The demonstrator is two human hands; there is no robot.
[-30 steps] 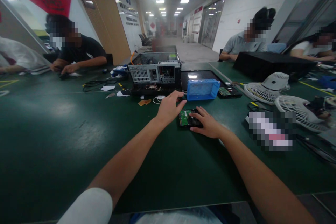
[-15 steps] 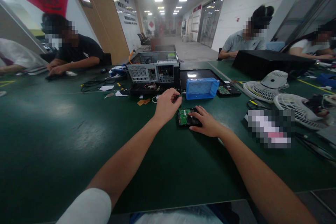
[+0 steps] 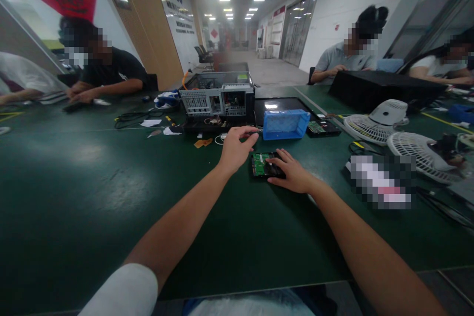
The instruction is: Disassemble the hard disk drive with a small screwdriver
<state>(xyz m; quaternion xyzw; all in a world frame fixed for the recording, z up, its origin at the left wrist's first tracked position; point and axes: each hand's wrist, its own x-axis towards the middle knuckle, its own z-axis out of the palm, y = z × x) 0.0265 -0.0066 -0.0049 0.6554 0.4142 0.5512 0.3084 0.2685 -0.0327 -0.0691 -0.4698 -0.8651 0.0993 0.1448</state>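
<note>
A smooth, faintly glossy dark-green worktop [image 3: 155, 217] carried everything. Toward its far right stood one long black box [image 3: 387, 90], whose contents were hidden. Near the middle of its far side was one open grey metal computer case [image 3: 200, 103], boxy and perforated with small slots; inside, a light-green part and dark components showed. Two white plastic fans with round slotted grilles lay at the right: a farther fan [image 3: 365, 129] and a nearer fan [image 3: 411, 155]. One rectangular blue plastic bin [image 3: 285, 134] stood between the case and the fans; what it held could not be made out.

The person's two bare hands were near the bin. The left hand [image 3: 239, 147] hung just left of it, thumb and fingers curled toward each other; whether they pinched anything could not be told. The right hand [image 3: 291, 173] gripped a flat rectangular black drive with a green circuit board [image 3: 259, 164], lying on the worktop nearer the person than the bin. A second, similar drive [image 3: 321, 128] lay just right of the bin.
</note>
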